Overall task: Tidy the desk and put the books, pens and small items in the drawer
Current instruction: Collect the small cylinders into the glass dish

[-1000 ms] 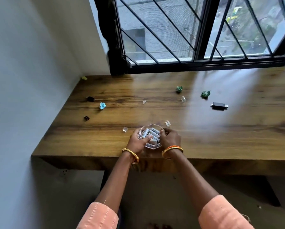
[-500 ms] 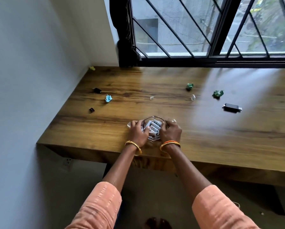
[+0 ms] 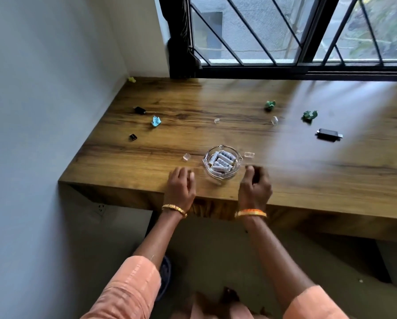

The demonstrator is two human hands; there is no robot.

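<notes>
Clear round glass bowl [image 3: 222, 162] between both hands holds white cylindrical batteries [image 3: 221, 161], long axes slanting. Left hand [image 3: 181, 187] fingers apart, right hand [image 3: 255, 186] fingers curled, both empty.

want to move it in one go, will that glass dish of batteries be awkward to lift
The glass dish looks thick, so probably heavy for its size, and smooth, so maybe slippery. The batteries lie loose and would likely roll if it tilts.

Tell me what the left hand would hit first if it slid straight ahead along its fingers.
Probably the small clear piece just beyond the left hand, whose fingers point away across the desk. The glass dish lies to its right, likely off that line, though depth is uncertain.
</notes>
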